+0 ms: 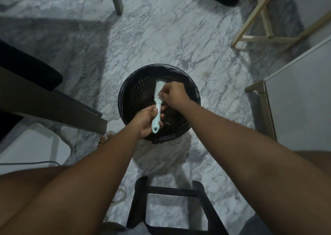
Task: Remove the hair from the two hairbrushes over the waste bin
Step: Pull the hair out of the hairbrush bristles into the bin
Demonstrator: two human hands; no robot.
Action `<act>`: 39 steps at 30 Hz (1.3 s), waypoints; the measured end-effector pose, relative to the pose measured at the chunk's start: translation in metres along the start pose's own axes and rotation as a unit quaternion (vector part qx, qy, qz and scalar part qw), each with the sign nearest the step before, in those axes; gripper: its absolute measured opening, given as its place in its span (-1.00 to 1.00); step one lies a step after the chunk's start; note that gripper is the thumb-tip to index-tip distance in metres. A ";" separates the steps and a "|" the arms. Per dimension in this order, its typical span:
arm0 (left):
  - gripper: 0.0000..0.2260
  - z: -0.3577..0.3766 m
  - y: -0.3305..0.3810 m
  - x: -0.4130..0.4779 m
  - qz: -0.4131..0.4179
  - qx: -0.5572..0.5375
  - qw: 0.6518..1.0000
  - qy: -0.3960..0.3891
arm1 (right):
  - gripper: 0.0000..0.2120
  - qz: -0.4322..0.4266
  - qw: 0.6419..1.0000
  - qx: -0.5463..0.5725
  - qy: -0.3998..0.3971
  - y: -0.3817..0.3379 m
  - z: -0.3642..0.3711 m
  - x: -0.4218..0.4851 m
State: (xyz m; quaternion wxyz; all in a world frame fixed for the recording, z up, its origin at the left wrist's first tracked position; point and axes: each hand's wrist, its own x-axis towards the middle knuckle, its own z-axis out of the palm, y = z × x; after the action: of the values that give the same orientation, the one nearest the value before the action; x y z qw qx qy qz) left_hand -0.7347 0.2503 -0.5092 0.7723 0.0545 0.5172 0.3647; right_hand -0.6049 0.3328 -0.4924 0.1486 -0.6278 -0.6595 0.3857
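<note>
Over the waste bin: left hand grips one hairbrush, right hand pinches its bristles; second brush unseen, work unfinished.

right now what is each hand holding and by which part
The left hand grips the pale hairbrush by its handle, over the waste bin. The right hand curls its fingers at the bristle head; what they pinch cannot be told.

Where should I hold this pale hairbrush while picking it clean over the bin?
Grip the hairbrush by its slim handle, from the near end, as the left hand does. The bristle head points away over the waste bin, free for the right hand pinching its bristles.
</note>
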 end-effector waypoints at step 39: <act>-0.53 -0.033 -0.007 0.004 0.000 -0.111 0.986 -0.121 | -0.88 0.152 0.944 0.258 0.137 0.019 0.005 0.014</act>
State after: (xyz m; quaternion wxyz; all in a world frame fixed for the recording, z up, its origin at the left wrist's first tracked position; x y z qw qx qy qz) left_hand -0.7579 0.2377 -0.5309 0.8307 0.0123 0.3760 0.4103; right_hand -0.5970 0.3427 -0.5125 0.3338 -0.7077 -0.4072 0.4712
